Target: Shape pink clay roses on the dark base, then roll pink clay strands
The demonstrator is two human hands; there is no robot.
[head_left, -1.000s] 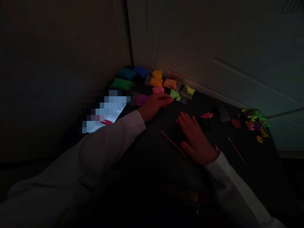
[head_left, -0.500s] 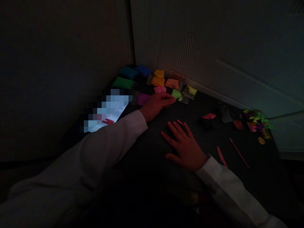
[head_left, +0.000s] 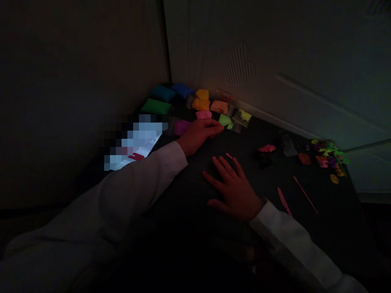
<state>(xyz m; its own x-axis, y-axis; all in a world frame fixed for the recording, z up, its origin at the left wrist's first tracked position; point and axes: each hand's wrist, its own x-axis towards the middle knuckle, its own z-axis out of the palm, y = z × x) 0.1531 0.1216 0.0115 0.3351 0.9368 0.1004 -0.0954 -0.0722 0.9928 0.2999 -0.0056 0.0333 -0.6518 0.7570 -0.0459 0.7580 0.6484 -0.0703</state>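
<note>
Dim home room: heart-embossed white door (head_left: 275,69), clay packets (head_left: 201,105) on mat (head_left: 269,191)

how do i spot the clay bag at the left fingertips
Find the heart shape pressed into the pale panel; a row of clay bags lies below. The one at the left hand's fingertips is the light green bag, between a pink bag and a yellow bag.

L hand (head_left: 200,134) by green clay bag (head_left: 225,120); R hand (head_left: 233,189) flat on dark mat (head_left: 253,140), over pink stick (head_left: 229,156).

Long white sleeves (head_left: 143,183), both arms
</note>
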